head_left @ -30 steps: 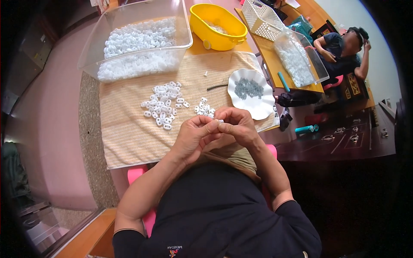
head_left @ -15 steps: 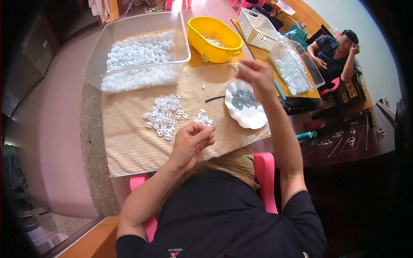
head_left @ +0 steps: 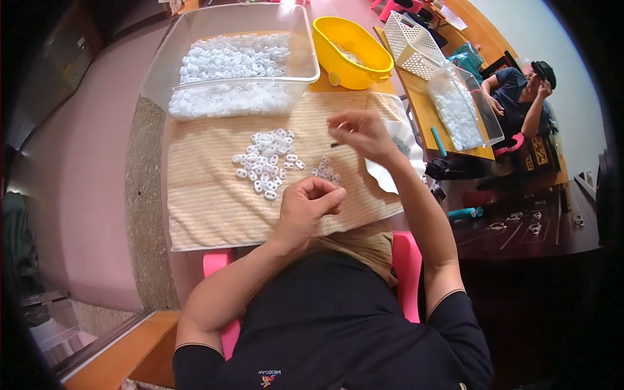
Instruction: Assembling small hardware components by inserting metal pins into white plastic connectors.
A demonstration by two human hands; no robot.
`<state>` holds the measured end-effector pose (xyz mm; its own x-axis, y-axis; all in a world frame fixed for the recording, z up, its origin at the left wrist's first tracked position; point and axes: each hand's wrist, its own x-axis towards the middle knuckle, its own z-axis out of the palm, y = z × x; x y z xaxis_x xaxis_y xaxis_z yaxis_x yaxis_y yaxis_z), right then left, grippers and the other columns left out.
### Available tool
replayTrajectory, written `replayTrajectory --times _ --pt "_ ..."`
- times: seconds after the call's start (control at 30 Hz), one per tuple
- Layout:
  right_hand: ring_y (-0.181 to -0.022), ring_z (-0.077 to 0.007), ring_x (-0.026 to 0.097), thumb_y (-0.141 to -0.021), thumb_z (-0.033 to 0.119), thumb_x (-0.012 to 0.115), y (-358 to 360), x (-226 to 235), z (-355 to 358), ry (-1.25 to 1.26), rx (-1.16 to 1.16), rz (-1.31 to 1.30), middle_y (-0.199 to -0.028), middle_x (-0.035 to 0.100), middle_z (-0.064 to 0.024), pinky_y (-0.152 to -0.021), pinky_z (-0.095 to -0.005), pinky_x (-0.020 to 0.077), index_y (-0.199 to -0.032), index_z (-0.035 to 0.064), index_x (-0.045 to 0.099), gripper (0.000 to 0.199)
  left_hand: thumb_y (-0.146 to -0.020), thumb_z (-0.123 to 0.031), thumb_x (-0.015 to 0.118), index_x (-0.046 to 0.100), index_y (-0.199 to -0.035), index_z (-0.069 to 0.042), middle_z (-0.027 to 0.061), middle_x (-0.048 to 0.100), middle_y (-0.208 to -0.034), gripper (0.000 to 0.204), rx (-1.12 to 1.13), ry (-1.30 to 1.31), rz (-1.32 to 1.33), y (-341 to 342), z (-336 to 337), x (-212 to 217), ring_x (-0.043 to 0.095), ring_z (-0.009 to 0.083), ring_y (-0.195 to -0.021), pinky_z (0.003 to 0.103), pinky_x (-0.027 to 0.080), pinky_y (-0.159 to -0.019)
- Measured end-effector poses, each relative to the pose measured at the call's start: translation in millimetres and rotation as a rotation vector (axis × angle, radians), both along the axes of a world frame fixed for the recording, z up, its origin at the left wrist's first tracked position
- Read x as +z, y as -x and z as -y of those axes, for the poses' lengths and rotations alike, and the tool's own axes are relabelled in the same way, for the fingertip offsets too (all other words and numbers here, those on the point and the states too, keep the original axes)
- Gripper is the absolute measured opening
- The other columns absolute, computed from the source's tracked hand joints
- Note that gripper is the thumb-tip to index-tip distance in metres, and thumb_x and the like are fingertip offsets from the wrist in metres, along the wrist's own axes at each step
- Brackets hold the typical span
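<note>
My left hand (head_left: 311, 208) is closed in a pinch near the table's front edge; whatever lies between thumb and fingers is too small to make out. My right hand (head_left: 365, 135) hovers left of the plate, thumb and forefinger drawn together, their content hidden. A pile of small white plastic pieces with two holes (head_left: 265, 162) lies on the striped cloth (head_left: 208, 201). Just beyond my left hand sits a smaller cluster of similar pieces (head_left: 325, 170). Partly covered by my right forearm is a white wavy-rimmed plate (head_left: 382, 174) holding small grey bits (head_left: 402, 145). A thin black stick (head_left: 335, 144) shows beside my right hand.
A clear bin (head_left: 311, 65) full of white pieces stands at the back left, beside a yellow tub (head_left: 372, 77). On the right-hand table are a white perforated basket (head_left: 416, 55), another clear bin (head_left: 484, 107) and a teal tool (head_left: 439, 141). A co-worker (head_left: 520, 97) sits beyond.
My right hand has moved from above the plate leftward and nearer, over the cloth. My left hand stays pinched. The whole view has shifted slightly.
</note>
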<state>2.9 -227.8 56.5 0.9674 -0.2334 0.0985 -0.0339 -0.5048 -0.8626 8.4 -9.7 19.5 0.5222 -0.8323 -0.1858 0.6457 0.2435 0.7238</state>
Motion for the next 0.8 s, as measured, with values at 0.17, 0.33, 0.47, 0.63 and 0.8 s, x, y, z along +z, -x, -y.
replayTrajectory --times 0.17,0.33,0.47,0.63,0.8 --pt "-0.077 -0.0241 0.066 -0.076 0.014 0.070 -8.2 -3.6 -44.9 0.228 0.116 -0.097 -0.088 0.068 -0.0155 -0.071 -0.0339 0.0511 -0.097 -0.0004 0.068 0.025 -0.083 -0.007 0.071 0.063 -0.086 -0.002 0.0017 0.063 -0.074 0.010 0.049 -0.052 0.231 7.2 -1.0 -1.6 0.058 0.0064 -0.066 0.020 0.048 -0.062" --pt "-0.082 -0.0319 0.064 -0.076 0.016 0.067 -16.2 -8.1 -57.0 0.449 0.210 -0.093 -0.090 0.067 -0.0157 -0.075 -0.0392 0.0499 -0.094 0.0036 0.069 0.022 -0.084 -0.007 0.070 0.063 -0.086 -0.002 0.0011 0.063 -0.074 0.009 0.063 -0.070 0.297 10.2 -2.6 1.4 0.057 0.0055 -0.066 0.020 0.047 -0.062" --pt "-0.083 -0.0335 0.064 -0.079 0.019 0.062 -14.0 -4.5 -64.7 0.649 0.232 -0.169 -0.089 0.067 -0.0148 -0.075 -0.0421 0.0493 -0.090 0.0063 0.069 0.019 -0.084 -0.007 0.070 0.063 -0.087 -0.002 0.0006 0.063 -0.075 0.009 0.085 -0.032 0.268 10.4 -3.2 -0.5 0.057 0.0053 -0.066 0.019 0.047 -0.061" --pt "-0.080 -0.0314 0.064 -0.079 0.019 0.066 -10.1 -6.6 -70.1 0.696 0.185 -0.191 -0.084 0.067 -0.0115 -0.070 -0.0404 0.0494 -0.087 0.0060 0.068 0.016 -0.084 -0.007 0.070 0.062 -0.087 -0.002 0.0007 0.063 -0.075 0.009 0.095 -0.031 0.279 10.1 -3.9 1.8 0.057 0.0053 -0.066 0.019 0.047 -0.061" --pt "-0.078 -0.0309 0.064 -0.078 0.018 0.066 -11.4 -10.3 -70.2 0.634 0.158 -0.186 -0.082 0.067 -0.0128 -0.069 -0.0400 0.0498 -0.088 0.0050 0.067 0.017 -0.084 -0.007 0.070 0.063 -0.086 -0.002 0.0009 0.063 -0.075 0.009 0.104 -0.063 0.280 9.7 -3.0 -0.7 0.058 0.0056 -0.065 0.019 0.048 -0.060"
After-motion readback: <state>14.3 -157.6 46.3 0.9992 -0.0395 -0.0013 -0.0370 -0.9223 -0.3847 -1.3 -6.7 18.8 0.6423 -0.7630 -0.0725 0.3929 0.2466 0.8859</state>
